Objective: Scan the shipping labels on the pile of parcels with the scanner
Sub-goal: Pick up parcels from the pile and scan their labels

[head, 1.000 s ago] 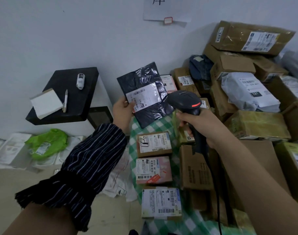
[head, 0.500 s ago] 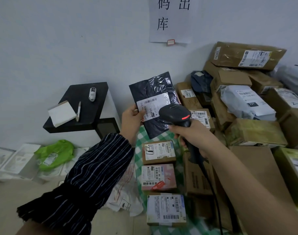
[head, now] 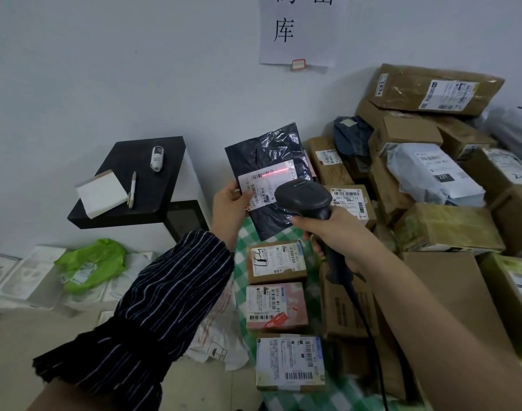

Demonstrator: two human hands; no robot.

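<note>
My left hand (head: 230,206) holds a black plastic mailer (head: 268,152) upright by its left edge, thumb on its white shipping label (head: 259,185). A red scan line glows across the label's upper barcode. My right hand (head: 334,232) grips the handle of a black corded scanner (head: 304,197), whose head points at the label from just below and right of it. A pile of brown cardboard parcels (head: 426,90) rises on the right against the wall.
Three small labelled boxes (head: 276,262) lie in a row on a green checked cloth (head: 242,262) below the mailer. A black side table (head: 141,185) at left carries a notepad, pen and small bottle. White packages and a green bag (head: 90,265) lie on the floor.
The scanner head has moved closer to the mailer's label, and a red scan line now shows across the barcode. The mailer stays in my left hand.
</note>
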